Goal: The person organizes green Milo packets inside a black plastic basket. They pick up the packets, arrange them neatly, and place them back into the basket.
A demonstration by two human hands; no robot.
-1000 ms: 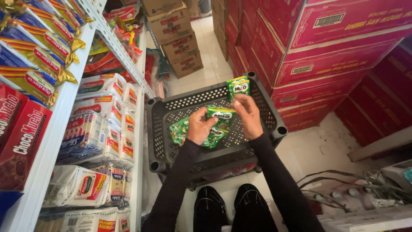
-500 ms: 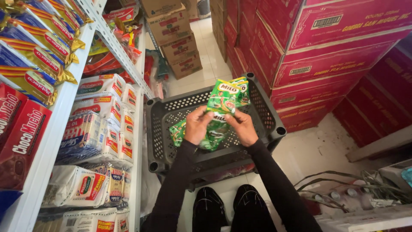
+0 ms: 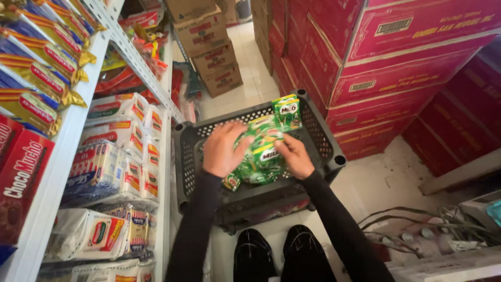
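Hands met over a dark perforated plastic crate (image 3: 323,151) on the floor, both clamped on a strip of green drink-mix sachets (image 3: 263,151) that hung into the crate, its top packet raised above the far rim. The left hand (image 3: 222,151) gripped the strip's left side, while the right hand (image 3: 295,156) pinched its right side. White shelves (image 3: 130,52) of packaged snacks stood to the left, red cartons (image 3: 396,57) to the right.

Both hands over dark plastic crate (image 3: 326,146). Left hand (image 3: 222,149) and right hand (image 3: 295,155) gripping string of green sachets (image 3: 263,151), top end at far rim. Left grip blurred, seemingly closed. Packet-stacked shelf (image 3: 130,52) alongside, red cartons (image 3: 396,57) opposite.
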